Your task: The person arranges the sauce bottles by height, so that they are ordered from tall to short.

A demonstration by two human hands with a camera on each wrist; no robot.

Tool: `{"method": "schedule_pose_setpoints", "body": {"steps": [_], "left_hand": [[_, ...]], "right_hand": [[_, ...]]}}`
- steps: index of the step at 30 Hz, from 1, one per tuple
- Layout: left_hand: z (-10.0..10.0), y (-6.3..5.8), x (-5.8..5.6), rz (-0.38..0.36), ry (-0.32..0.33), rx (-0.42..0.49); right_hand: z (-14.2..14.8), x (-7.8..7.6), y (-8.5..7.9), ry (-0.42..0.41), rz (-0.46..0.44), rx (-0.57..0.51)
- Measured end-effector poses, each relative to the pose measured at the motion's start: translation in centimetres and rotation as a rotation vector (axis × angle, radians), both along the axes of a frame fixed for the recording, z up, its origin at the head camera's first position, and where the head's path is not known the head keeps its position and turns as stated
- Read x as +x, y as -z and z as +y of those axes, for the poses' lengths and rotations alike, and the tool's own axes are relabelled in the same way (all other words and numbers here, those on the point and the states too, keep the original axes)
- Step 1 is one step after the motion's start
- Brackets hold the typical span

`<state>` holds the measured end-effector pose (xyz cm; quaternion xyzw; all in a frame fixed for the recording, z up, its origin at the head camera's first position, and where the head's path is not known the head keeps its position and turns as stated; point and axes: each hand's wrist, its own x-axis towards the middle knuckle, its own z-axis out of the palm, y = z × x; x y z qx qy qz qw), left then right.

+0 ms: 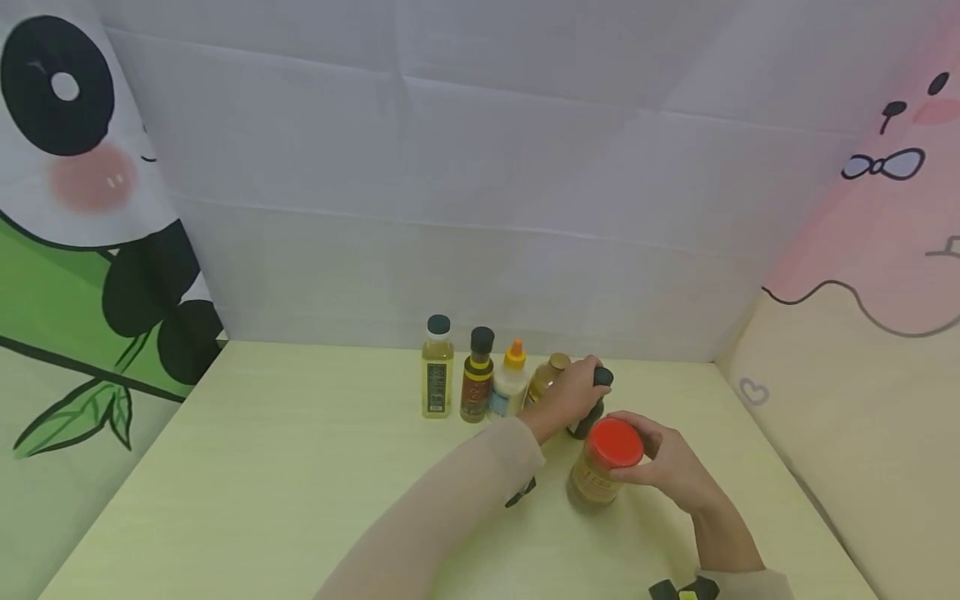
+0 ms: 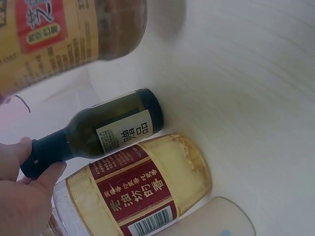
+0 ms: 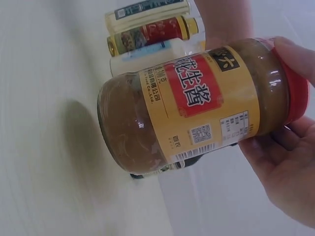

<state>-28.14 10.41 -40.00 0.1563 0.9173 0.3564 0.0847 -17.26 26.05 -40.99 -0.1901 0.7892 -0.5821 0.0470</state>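
Note:
My right hand [image 1: 671, 462] grips a peanut butter jar [image 1: 595, 482] around its red lid. The jar is tilted above the table, and its shadow lies apart from its base in the right wrist view. Further back, my left hand [image 1: 572, 398] pinches the dark neck of a small green glass bottle [image 2: 115, 128] that stands upright on the table. Beside this bottle is a clear oil bottle [image 2: 133, 189] with a dark red label, partly covered by the left hand in the head view.
Left of the hands, a white squeeze bottle [image 1: 508, 392] with an orange nozzle, a brown-labelled bottle [image 1: 477, 385] and a dark-capped bottle of yellow liquid [image 1: 437, 375] continue the row. Behind the table [image 1: 262, 467] hangs a white cloth [image 1: 450, 183], with printed cloth at both sides.

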Motion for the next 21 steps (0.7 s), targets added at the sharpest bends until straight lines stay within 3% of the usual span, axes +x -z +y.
{"method": "schedule_pose_setpoints", "body": {"steps": [21], "left_hand": [[0.0, 0.2, 0.1, 0.026, -0.004, 0.006]], "right_hand": [[2.3, -3.0, 0.8, 0.204, -0.064, 0.038]]}}
